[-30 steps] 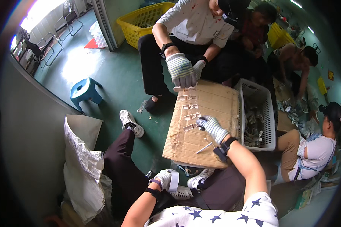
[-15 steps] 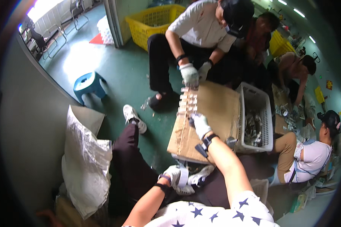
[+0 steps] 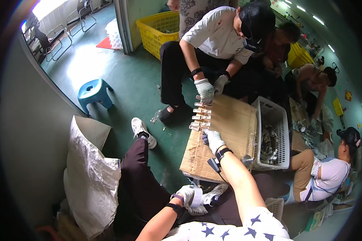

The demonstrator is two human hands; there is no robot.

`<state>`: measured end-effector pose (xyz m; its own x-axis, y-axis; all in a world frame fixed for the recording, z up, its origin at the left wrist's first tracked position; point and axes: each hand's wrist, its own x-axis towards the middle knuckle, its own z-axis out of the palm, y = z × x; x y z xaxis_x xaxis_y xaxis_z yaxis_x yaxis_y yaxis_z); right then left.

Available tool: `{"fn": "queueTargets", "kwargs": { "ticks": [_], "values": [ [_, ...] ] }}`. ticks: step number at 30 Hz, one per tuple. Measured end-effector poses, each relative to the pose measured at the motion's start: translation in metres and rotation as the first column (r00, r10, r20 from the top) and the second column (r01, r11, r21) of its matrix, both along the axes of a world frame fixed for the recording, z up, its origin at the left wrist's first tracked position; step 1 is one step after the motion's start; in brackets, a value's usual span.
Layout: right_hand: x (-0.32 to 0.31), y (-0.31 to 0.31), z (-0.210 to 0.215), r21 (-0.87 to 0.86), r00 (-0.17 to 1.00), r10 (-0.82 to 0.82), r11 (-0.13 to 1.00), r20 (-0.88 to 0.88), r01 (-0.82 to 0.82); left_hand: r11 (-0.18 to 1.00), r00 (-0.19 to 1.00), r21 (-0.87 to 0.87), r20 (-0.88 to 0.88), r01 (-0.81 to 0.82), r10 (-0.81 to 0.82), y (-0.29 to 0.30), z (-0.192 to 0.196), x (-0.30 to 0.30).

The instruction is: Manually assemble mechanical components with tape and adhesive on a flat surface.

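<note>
One flat brown cardboard sheet [image 3: 229, 132] lies under the right hand [image 3: 213, 139], whose white-gloved fingers [image 3: 208, 134] rest loosely curled just below a row of small pale metal pieces [image 3: 201, 116] laid along the sheet's left edge; I cannot tell whether they pinch one. Beyond the row, a co-worker's gloved hands [image 3: 209, 87] touch its far end, and a white plastic basket [image 3: 283, 120] sits right of the fingers. Down by the knee, the left hand [image 3: 188, 195] rests curled, its grip hidden.

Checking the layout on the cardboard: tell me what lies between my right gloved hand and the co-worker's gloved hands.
In the head view, a row of small pale metal pieces lies along the cardboard sheet, running from your right hand up to the co-worker's gloved hands.
</note>
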<state>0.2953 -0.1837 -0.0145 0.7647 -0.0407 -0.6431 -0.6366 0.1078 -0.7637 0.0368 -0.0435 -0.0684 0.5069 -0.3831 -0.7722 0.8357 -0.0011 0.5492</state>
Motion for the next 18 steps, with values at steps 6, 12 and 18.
{"fn": "queueTargets", "kwargs": {
  "ticks": [6,12,18],
  "values": [
    [0.002,0.000,-0.009,-0.008,0.999,-0.026,1.000,-0.020,0.026,0.996,0.991,-0.059,-0.116,-0.069,0.062,-0.001,0.009,0.005],
    [0.007,-0.007,-0.018,0.029,0.997,-0.045,0.998,-0.064,0.047,0.988,0.981,-0.053,-0.138,-0.147,0.138,-0.003,0.024,0.007],
    [0.029,0.005,-0.007,-0.077,0.992,-0.041,0.996,0.121,0.050,0.953,0.941,0.173,0.193,0.247,-0.279,0.002,0.026,0.044]
  ]
}}
